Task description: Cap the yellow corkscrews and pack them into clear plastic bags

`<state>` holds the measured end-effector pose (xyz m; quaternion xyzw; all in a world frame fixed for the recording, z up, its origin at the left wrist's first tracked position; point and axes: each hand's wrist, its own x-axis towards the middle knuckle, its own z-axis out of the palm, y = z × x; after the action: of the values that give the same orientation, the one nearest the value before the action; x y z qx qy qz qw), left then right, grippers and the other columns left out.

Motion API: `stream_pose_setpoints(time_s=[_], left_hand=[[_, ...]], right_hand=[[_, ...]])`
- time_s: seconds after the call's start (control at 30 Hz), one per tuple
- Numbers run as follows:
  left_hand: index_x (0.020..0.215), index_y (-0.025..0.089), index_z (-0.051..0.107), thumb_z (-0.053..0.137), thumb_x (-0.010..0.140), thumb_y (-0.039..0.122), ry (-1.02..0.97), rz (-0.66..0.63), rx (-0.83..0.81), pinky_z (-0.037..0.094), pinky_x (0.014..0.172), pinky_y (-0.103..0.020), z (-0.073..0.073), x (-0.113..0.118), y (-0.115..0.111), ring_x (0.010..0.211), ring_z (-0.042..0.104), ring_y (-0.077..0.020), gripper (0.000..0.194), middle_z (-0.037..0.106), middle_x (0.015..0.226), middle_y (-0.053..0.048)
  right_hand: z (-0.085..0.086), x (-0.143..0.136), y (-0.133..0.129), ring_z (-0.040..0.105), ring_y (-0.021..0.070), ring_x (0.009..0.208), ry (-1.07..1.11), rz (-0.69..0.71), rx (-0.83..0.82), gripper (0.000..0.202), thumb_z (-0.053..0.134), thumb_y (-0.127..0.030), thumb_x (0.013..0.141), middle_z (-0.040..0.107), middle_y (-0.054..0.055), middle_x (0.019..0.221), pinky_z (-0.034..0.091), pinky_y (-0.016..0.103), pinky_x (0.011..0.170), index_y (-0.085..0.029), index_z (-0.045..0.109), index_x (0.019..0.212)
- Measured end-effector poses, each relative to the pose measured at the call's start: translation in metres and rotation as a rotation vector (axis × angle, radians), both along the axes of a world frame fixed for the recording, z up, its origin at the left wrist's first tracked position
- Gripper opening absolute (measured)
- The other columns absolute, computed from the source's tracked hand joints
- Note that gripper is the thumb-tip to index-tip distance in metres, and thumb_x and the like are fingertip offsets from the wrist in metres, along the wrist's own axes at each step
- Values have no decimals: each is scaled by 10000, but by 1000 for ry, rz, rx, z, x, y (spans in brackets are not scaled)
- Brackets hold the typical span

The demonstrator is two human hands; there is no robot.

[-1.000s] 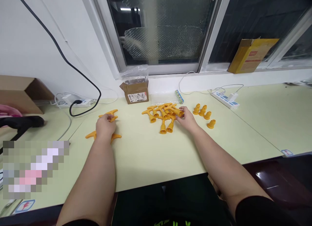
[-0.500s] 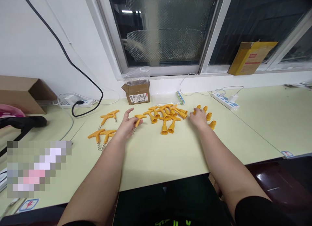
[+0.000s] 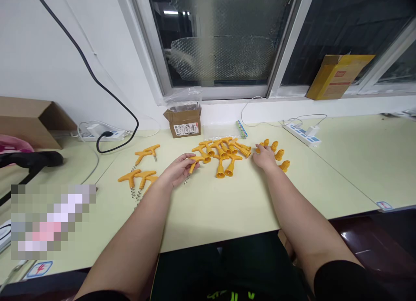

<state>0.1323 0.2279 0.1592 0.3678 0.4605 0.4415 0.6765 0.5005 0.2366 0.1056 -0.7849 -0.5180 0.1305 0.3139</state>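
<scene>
I have the left hand remotely pinching a screw beside the capped screws: smooth yellow plastic T-handle, shiny metal coil. My right hand, loosely curled, is at the flared caps on the flat, pale table; I cannot tell whether it grips one.

The single view was taken from the head of the person. The camera faced forward and downward, rather near above the table, with the left hand and the right hand at middle height and the window at the top.
</scene>
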Motion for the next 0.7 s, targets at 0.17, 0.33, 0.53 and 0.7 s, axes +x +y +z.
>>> stream_pose_setpoints(time_s=[0.17, 0.33, 0.53, 0.7], left_hand=[[912, 168, 605, 875, 744, 181, 27, -28, 68, 583, 643, -229, -7, -1, 2, 703, 702, -138, 319, 709, 795, -36], [907, 165, 629, 875, 760, 174, -89, 65, 83, 590, 671, -212, -6, 2, 3, 705, 675, -101, 286, 715, 860, -31], [962, 126, 729, 767, 847, 82, -166, 107, 92, 629, 892, -245, -1, 7, 1, 810, 706, -113, 128, 715, 926, -68], [973, 112, 746, 702, 898, 83, -178, 85, 82, 629, 922, -255, -1, 10, 0, 827, 734, -132, 92, 719, 907, -83]], right_hand=[[7, -6, -4, 481, 383, 1325, 16, -33, 183, 496, 580, -301, 852, 523, 196, 1345, 369, 574, 1127, -204, 650, 1333], [22, -19, -9, 552, 287, 1171, 101, 100, 482, 307, 533, -373, 896, 554, 140, 1218, 516, 446, 959, -234, 634, 1151], [25, -41, -17, 617, 214, 846, 320, 484, 461, 191, 544, -380, 926, 655, 50, 1013, 520, 364, 774, -258, 497, 1065], [22, -61, -27, 657, 211, 836, 491, 661, 322, 402, 705, -441, 860, 707, 36, 1001, 529, 356, 762, -254, 496, 1148]])
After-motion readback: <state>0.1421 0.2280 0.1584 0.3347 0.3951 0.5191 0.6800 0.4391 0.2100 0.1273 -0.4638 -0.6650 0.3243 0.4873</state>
